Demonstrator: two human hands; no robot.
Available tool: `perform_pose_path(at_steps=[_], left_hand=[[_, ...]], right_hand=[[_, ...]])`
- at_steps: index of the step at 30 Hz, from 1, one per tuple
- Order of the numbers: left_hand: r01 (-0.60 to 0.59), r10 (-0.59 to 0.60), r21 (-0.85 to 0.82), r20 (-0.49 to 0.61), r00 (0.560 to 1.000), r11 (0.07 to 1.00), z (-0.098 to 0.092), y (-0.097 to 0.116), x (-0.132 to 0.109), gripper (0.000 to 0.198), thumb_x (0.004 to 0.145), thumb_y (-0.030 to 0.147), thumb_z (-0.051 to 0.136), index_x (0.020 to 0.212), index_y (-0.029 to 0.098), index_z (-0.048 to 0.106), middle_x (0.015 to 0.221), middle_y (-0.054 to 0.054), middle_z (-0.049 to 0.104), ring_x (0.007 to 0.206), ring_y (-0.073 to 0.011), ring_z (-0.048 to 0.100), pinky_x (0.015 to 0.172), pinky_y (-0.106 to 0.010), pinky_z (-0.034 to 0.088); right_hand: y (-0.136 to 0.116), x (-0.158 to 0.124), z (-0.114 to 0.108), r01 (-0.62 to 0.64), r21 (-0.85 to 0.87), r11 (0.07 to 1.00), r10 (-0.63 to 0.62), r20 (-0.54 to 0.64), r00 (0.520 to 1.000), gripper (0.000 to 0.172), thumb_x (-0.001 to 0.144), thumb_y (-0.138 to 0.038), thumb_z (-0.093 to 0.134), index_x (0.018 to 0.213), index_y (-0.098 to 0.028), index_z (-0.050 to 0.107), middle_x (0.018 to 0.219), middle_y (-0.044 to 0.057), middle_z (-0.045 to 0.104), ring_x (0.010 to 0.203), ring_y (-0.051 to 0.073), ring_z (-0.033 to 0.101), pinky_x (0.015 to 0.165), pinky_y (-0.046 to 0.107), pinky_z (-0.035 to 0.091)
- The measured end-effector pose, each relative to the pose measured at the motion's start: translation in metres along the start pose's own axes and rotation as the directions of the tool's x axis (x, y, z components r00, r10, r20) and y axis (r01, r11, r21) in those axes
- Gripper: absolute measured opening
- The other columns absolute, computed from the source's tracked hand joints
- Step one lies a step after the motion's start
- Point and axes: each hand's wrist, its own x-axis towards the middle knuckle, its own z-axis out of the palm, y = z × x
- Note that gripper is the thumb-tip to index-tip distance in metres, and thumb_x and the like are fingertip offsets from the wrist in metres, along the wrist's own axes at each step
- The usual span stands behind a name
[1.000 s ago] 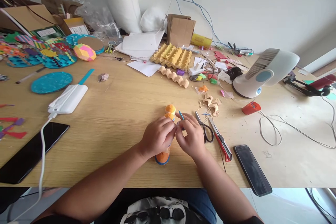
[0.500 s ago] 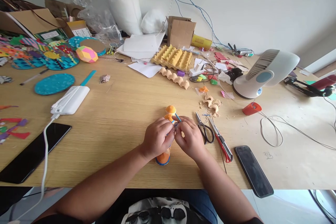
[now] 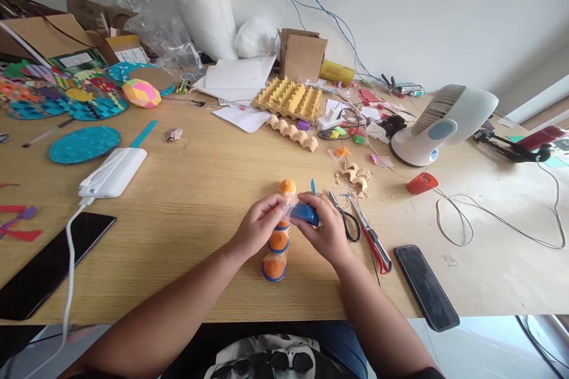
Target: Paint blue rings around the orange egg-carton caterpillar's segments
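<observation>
An orange egg-carton strip with blue rings [image 3: 277, 249] lies lengthwise on the wooden table [image 3: 200, 201] in front of me. My left hand [image 3: 258, 226] is closed, pinching at the strip's middle and the edge of a small clear bag with blue material [image 3: 303, 212]. My right hand [image 3: 326, 230] is closed around that bag, and a thin blue strip [image 3: 313, 187] sticks up from its fingers. Both hands meet just above the strip.
Scissors [image 3: 344, 218] and a red box cutter [image 3: 371, 236] lie right of my hands, then a black phone [image 3: 425, 286]. A white fan [image 3: 440, 124], red cup [image 3: 422, 183], egg tray [image 3: 288, 96], power bank [image 3: 113, 172] and another phone [image 3: 48, 263] surround them.
My hands have parted a little, exposing more of the orange strip. The blue-filled bag now shows in my right hand, and the blue strip stands more upright.
</observation>
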Motion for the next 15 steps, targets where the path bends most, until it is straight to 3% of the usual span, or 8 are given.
perform_pose_path(at_steps=[3, 6, 9, 11, 15], left_hand=[[-0.024, 0.022, -0.065, -0.028, 0.999, 0.998, -0.0007, 0.0022, 0.0016, 0.020, 0.096, 0.042, 0.067, 0.098, 0.024, 0.057, 0.085, 0.001, 0.063, 0.071, -0.0127, 0.058, 0.066, -0.027, 0.052], [-0.185, 0.197, 0.118, -0.101, 0.975, 0.976, -0.0046, 0.0040, 0.0026, 0.020, 0.092, 0.035, 0.074, 0.100, 0.025, 0.058, 0.109, -0.004, 0.066, 0.089, -0.0161, 0.065, 0.073, -0.029, 0.055], [-0.337, 0.399, 0.425, -0.064, 0.915, 0.840, -0.0084, 0.0049, 0.0029, 0.009, 0.093, 0.030, 0.074, 0.091, 0.024, 0.068, 0.119, -0.008, 0.065, 0.112, -0.0223, 0.064, 0.092, -0.038, 0.056], [-0.398, 0.491, 0.545, -0.030, 0.871, 0.738, -0.0095, 0.0051, 0.0031, 0.004, 0.093, 0.029, 0.075, 0.093, 0.025, 0.073, 0.123, -0.008, 0.066, 0.118, -0.0244, 0.062, 0.101, -0.044, 0.053], [-0.446, 0.591, 0.653, -0.003, 0.807, 0.612, -0.0096, 0.0051, 0.0032, 0.005, 0.092, 0.028, 0.076, 0.098, 0.028, 0.077, 0.127, -0.007, 0.067, 0.118, -0.0253, 0.060, 0.090, -0.041, 0.056]], right_hand=[[0.0021, 0.0021, -0.0044, -0.039, 0.057, 0.998, 0.038, 0.017, 0.999, 0.033, 0.093, -0.031, 0.075, 0.123, -0.029, 0.062, 0.107, 0.007, 0.075, 0.094, 0.024, 0.072, 0.083, 0.039, 0.060], [0.0021, 0.0037, -0.0076, -0.054, 0.103, 0.993, 0.051, 0.028, 0.998, 0.032, 0.094, -0.028, 0.073, 0.124, -0.029, 0.062, 0.112, 0.007, 0.074, 0.100, 0.024, 0.070, 0.088, 0.039, 0.059], [0.0021, 0.0042, -0.0089, -0.088, 0.140, 0.986, 0.082, 0.051, 0.995, 0.032, 0.096, -0.025, 0.068, 0.127, -0.029, 0.061, 0.115, 0.007, 0.073, 0.103, 0.023, 0.069, 0.091, 0.038, 0.058], [0.0026, 0.0041, -0.0091, -0.114, 0.163, 0.980, 0.108, 0.047, 0.993, 0.029, 0.096, -0.024, 0.067, 0.124, -0.028, 0.061, 0.113, 0.007, 0.073, 0.101, 0.022, 0.070, 0.089, 0.037, 0.058], [0.0039, 0.0044, -0.0087, -0.125, 0.166, 0.978, 0.123, 0.023, 0.992, 0.028, 0.094, -0.024, 0.070, 0.121, -0.027, 0.062, 0.112, 0.007, 0.074, 0.101, 0.022, 0.070, 0.090, 0.037, 0.058]])
